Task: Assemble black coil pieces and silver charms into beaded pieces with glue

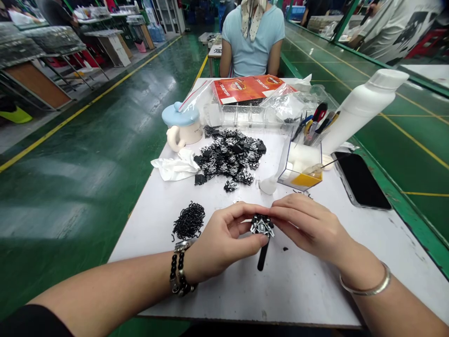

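Note:
My left hand is closed on a small black-and-silver part, pinched between thumb and fingers. A flat black strip sticks out below that part, toward me. From the other side my right hand meets it, fingers pressed together and fingertips at the part's upper right edge; its thumb is mostly hidden. Left of my left hand lies a heap of small black hooked pieces. Beyond both hands is a larger pile of similar black-and-silver parts.
On the white table stand a lidded mug, a crumpled tissue, a clear tool holder and a tilted white bottle. A phone lies at right. Behind are plastic trays and a seated person.

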{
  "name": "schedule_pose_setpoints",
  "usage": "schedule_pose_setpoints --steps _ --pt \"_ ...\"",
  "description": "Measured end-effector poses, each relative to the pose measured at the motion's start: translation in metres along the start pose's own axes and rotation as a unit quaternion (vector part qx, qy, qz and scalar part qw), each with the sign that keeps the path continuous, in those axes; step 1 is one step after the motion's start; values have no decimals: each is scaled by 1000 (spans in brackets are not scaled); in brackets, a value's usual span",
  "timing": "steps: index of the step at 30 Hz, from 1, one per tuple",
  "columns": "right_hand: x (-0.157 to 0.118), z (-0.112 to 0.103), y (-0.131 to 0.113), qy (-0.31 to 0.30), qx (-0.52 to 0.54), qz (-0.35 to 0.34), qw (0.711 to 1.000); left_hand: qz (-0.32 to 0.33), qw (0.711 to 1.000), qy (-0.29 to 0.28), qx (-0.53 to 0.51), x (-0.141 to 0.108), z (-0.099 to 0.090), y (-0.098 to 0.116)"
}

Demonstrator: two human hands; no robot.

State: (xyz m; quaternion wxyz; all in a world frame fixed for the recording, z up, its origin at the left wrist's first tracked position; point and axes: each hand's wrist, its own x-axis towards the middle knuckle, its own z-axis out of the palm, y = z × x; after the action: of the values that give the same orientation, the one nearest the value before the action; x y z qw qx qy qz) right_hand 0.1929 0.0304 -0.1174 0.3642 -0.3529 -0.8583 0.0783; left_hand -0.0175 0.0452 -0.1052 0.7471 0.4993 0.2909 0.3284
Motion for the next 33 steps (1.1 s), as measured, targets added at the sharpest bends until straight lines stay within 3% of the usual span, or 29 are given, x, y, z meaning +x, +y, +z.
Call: schedule_pose_setpoints --steps 5,9,14,20,25,33 --pt "4 -5 -5 52 15 42 998 34 997 16 74 0 1 1" --pt "6 -6 -13 116 183 164 962 59 982 36 178 -1 2 1" --pt "7 9 -19 78 375 253 888 71 981 24 179 -1 3 1" --pt "8 18 -15 73 421 281 859 91 984 27 153 -3 4 1" --pt "5 17 -16 73 399 282 869 58 989 69 118 -2 6 0" --pt "4 17 -20 99 223 240 940 73 982 72 159 -2 6 0"
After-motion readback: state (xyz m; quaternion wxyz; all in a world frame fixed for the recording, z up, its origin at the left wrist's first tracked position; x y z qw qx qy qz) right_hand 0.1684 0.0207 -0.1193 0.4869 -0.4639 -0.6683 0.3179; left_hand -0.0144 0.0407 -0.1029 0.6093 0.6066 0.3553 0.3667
